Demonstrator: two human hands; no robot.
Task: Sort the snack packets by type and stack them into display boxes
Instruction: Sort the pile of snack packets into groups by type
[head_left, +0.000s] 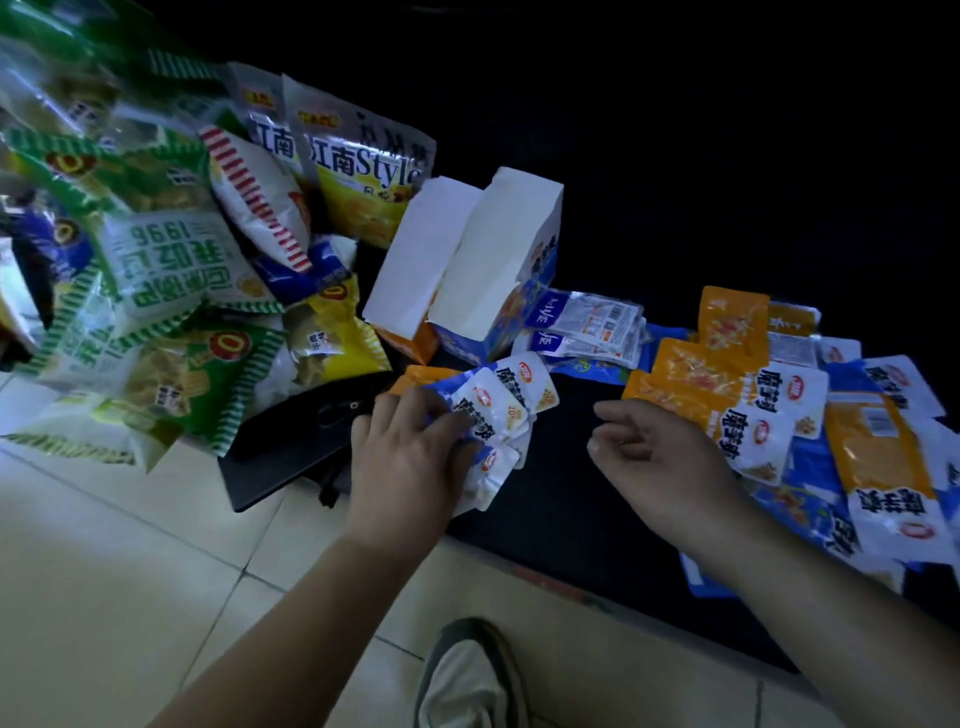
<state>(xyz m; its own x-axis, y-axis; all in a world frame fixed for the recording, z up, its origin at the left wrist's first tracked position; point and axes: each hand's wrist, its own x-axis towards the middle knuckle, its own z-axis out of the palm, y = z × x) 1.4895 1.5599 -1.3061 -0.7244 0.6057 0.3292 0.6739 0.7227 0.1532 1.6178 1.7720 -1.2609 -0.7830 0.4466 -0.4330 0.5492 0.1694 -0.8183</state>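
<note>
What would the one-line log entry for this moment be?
left hand: holds bunch of blue-white packets | right hand: empty, beside loose packets | boxes: open, behind hands | stage: sorting

Your left hand (405, 457) reaches forward with its back turned up, fingers (441, 422) curled onto a fan of small white packets (501, 402) that it grips. Your right hand (660, 462) hovers near it without touching, fingers (615, 414) loosely curled toward the left and holding nothing. Both your forearms are bare and angle inward.
</note>
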